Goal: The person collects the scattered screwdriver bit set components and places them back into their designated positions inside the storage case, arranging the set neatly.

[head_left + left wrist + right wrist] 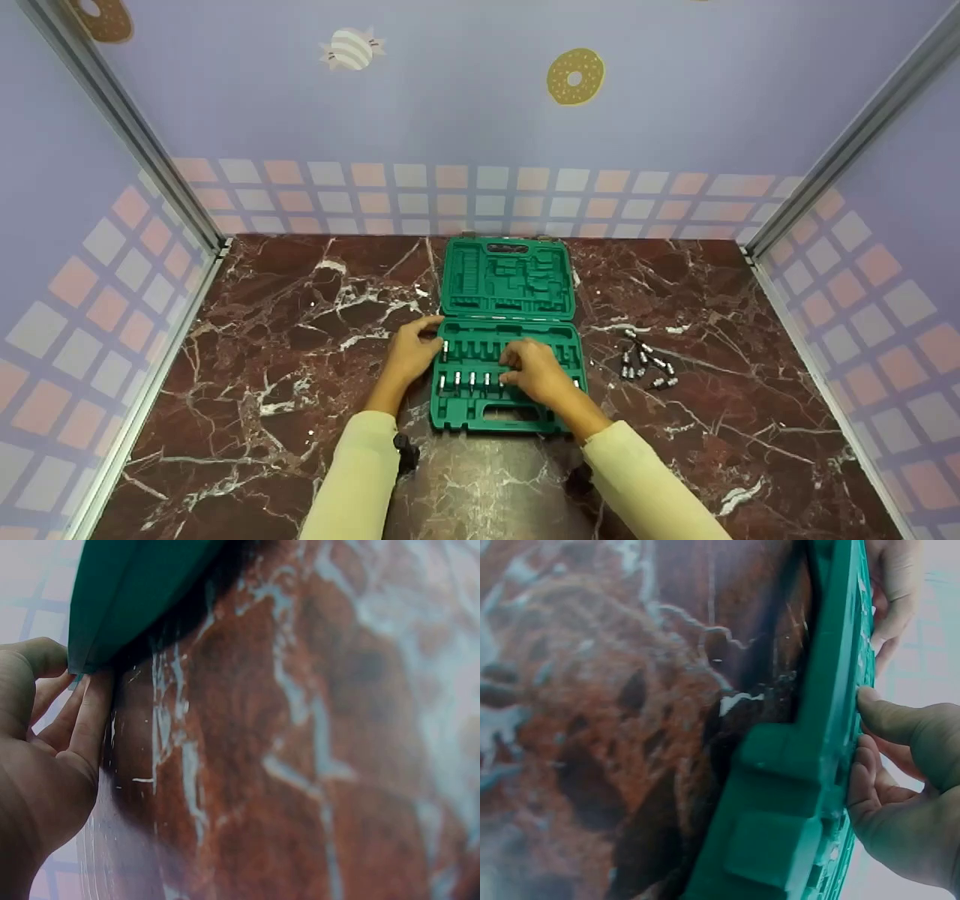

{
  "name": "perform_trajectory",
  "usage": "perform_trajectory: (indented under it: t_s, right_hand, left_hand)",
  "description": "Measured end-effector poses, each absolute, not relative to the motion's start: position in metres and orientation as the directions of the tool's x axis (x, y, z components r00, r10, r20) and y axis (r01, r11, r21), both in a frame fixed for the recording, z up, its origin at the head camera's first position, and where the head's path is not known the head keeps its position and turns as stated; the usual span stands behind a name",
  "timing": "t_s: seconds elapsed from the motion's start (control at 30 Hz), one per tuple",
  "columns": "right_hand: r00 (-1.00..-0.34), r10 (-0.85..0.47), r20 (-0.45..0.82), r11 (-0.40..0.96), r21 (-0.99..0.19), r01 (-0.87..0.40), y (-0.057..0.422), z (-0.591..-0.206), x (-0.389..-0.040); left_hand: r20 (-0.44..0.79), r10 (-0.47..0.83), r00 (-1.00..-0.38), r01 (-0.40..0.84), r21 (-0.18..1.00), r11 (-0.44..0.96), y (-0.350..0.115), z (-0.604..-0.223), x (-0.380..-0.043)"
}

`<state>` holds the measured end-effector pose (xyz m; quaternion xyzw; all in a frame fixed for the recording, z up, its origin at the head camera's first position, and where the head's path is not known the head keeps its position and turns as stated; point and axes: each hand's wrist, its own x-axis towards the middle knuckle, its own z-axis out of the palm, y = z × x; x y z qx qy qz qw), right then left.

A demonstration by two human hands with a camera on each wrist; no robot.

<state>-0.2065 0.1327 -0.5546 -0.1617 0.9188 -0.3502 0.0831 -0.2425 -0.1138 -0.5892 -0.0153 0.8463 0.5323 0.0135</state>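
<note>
A green tool case (457, 413) lies open on the marbled table. Several small metal sockets (472, 379) stand along the tray's lower row, with one upright socket (445, 349) in the upper row at left. My left hand (411, 351) holds the tray's left edge; in the left wrist view its fingers (90, 716) meet the case's corner. Over the middle of the tray, my right hand (536, 369) has its fingers curled and pinches a socket (501, 388) in the lower row, largely hidden by the thumb. The right wrist view shows that thumb (889, 716) against the tray.
Several loose sockets (645, 358) lie in a cluster on the table (720, 390) right of the case. The case's lid (510, 276) leans open behind the tray, near the back wall (465, 112). Patterned side walls flank the table.
</note>
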Motion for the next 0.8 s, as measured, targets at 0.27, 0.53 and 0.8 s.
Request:
perform_trajectory:
  t_s: [0.27,0.53,0.8]
  right_hand:
    - [-0.939,-0.345,-0.001,0.699,-0.667,-0.256,0.1299,-0.5582,-0.209]
    - [-0.935,-0.354,0.018,0.678,-0.684,-0.27,0.1327,-0.561,-0.2073]
    - [-0.932,-0.356,0.067,0.658,-0.69,-0.301,0.1397,-0.5637,-0.2029]
  left_hand:
    - [-0.035,-0.022,-0.999,-0.041,0.895,0.445,-0.1141,-0.5878,-0.2419]
    - [-0.056,-0.03,-0.998,-0.063,0.892,0.447,-0.1144,-0.586,-0.2417]
    - [-0.063,-0.03,-0.998,-0.07,0.888,0.454,-0.1132,-0.5862,-0.2415]
